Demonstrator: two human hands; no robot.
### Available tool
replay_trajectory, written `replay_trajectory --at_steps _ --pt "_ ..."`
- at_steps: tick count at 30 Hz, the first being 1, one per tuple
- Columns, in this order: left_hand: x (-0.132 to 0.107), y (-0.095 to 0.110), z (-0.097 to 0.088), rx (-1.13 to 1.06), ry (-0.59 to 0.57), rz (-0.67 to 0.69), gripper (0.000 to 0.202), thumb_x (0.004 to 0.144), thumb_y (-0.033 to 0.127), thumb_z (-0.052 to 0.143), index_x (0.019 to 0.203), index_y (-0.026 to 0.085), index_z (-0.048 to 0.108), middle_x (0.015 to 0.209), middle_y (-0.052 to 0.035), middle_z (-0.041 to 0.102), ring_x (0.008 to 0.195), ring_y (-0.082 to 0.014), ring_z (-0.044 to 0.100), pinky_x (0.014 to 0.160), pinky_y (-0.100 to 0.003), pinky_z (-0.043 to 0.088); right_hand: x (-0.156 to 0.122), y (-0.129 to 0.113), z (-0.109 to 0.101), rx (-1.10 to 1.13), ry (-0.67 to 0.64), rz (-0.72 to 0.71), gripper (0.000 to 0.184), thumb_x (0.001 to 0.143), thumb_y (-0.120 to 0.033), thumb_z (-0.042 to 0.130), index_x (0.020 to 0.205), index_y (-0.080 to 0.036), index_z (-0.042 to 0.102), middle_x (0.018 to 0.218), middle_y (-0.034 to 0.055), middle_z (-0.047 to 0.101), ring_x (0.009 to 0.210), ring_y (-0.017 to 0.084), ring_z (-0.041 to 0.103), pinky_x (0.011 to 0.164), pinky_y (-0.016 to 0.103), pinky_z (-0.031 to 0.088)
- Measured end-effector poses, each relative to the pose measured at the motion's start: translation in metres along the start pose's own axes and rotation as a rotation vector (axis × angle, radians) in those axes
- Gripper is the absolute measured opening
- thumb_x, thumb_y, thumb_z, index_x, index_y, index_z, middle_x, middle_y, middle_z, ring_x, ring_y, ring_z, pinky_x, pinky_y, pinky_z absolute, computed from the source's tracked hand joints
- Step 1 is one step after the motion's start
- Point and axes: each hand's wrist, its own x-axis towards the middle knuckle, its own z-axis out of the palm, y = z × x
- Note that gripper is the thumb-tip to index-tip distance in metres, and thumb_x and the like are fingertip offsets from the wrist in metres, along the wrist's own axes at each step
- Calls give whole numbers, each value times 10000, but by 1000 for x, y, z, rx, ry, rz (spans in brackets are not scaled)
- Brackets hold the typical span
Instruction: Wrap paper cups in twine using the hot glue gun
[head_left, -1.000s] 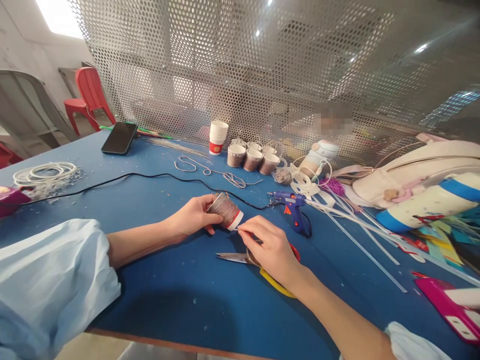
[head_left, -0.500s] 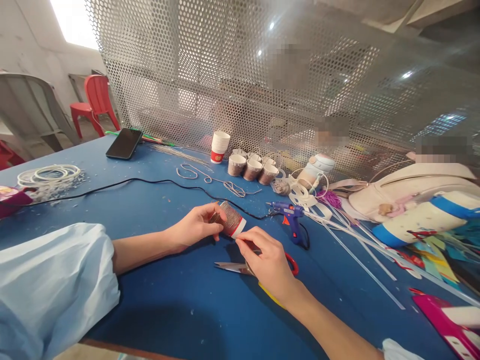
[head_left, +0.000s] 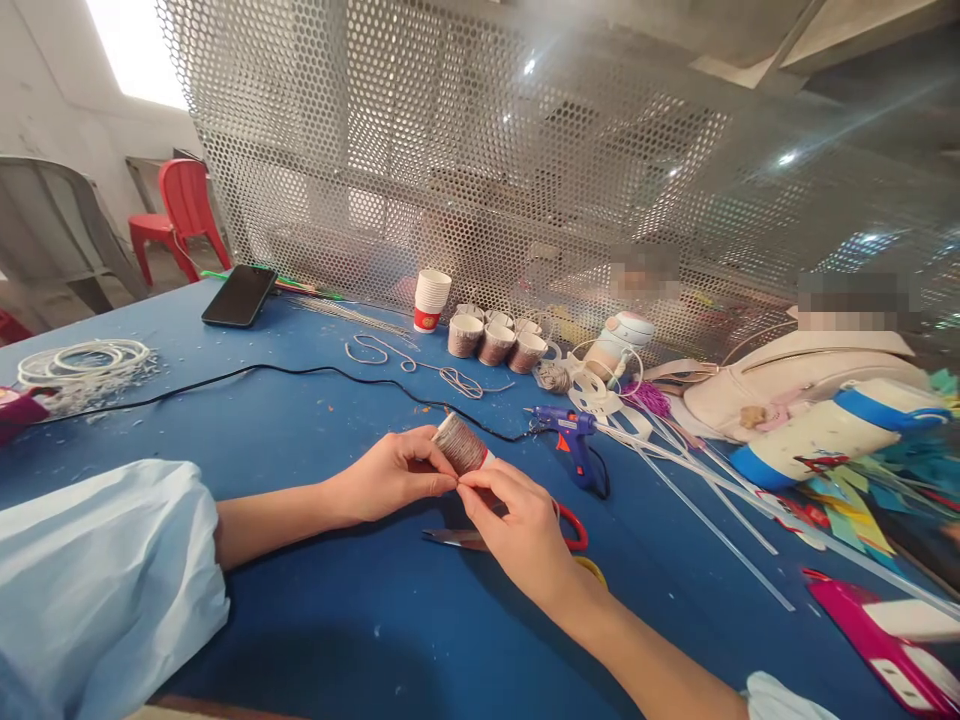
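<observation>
My left hand [head_left: 390,472] grips a paper cup wrapped in brown string [head_left: 462,445], held on its side just above the blue table [head_left: 315,590]. My right hand [head_left: 516,525] has its fingers pinched at the cup's rim end, touching it. Scissors with red and yellow handles [head_left: 517,540] lie on the table under my right hand, partly hidden. A blue glue gun [head_left: 571,436] stands just right of the cup, its black cord [head_left: 247,375] running off to the left.
Stacked paper cups [head_left: 432,298] and three string-wrapped cups [head_left: 495,340] stand by the perforated metal screen [head_left: 480,150]. A phone [head_left: 240,295] lies far left, white rings [head_left: 82,358] at the left edge. Glue sticks [head_left: 705,490], a white bag [head_left: 795,370] and coloured paper fill the right side.
My right hand has shifted left and now pinches the cup's end beside my left fingers. The cup has turned slightly. The camera view has shifted a little.
</observation>
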Motion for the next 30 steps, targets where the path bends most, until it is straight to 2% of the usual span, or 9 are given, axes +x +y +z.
replay_trajectory --at_steps 4,8,11,14,16,20,22,27,30 --pt "0 2 -1 35 0 -23 124 768 259 660 705 156 688 840 -31 586 784 -138 572 723 -250 468 3 -2 -16 -32 11 -81 93 871 -168 574 891 -207 656 841 45 683 792 180 626 738 322 506" --pt "0 1 -4 58 28 -56 143 758 271 657 680 153 667 836 -31 583 752 -132 551 678 -238 448 1 3 -58 -91 117 -118 99 892 -195 546 905 -211 643 900 64 684 864 188 633 806 336 501" --pt "1 -1 -7 73 41 -70 130 742 256 658 662 154 658 806 -23 564 733 -126 531 661 -234 434 -9 25 -92 -213 -5 87 225 914 -303 517 726 -219 607 708 21 638 668 161 597 659 298 478" --pt "3 -2 -7 65 35 -83 114 726 241 657 650 156 656 797 -19 557 720 -124 525 646 -231 431 -13 63 -112 -422 -121 401 292 871 -464 545 727 -226 633 725 22 664 632 172 598 590 299 447" --pt "4 -2 -6 56 33 -89 107 715 238 661 646 157 657 792 -18 558 706 -122 526 634 -228 435 -8 91 -115 -471 -102 536 316 799 -518 606 840 -210 663 830 54 704 733 216 641 619 315 466" --pt "5 1 -4 49 50 -78 94 702 219 663 633 156 652 769 -15 570 684 -115 528 625 -221 437 12 128 -100 -204 -230 573 401 822 -528 549 970 -178 679 886 71 725 818 231 666 699 327 500" --pt "5 1 -4 52 59 -71 88 700 209 660 631 156 650 754 -13 566 674 -111 521 614 -216 432 21 133 -90 -158 -251 607 405 822 -524 545 969 -173 684 811 59 723 727 219 663 659 324 500" --pt "7 -2 -6 12 50 -71 91 704 199 663 632 148 641 756 -12 547 664 -101 508 600 -209 425 21 133 -79 -168 -178 750 402 785 -491 576 963 -148 684 525 5 612 482 197 585 473 298 451" --pt "9 -2 -6 -9 33 -90 103 706 216 672 637 148 638 773 -18 549 662 -101 509 596 -210 431 16 129 -85 -175 -84 720 400 778 -518 575 909 -164 708 650 56 690 626 241 651 504 309 475"
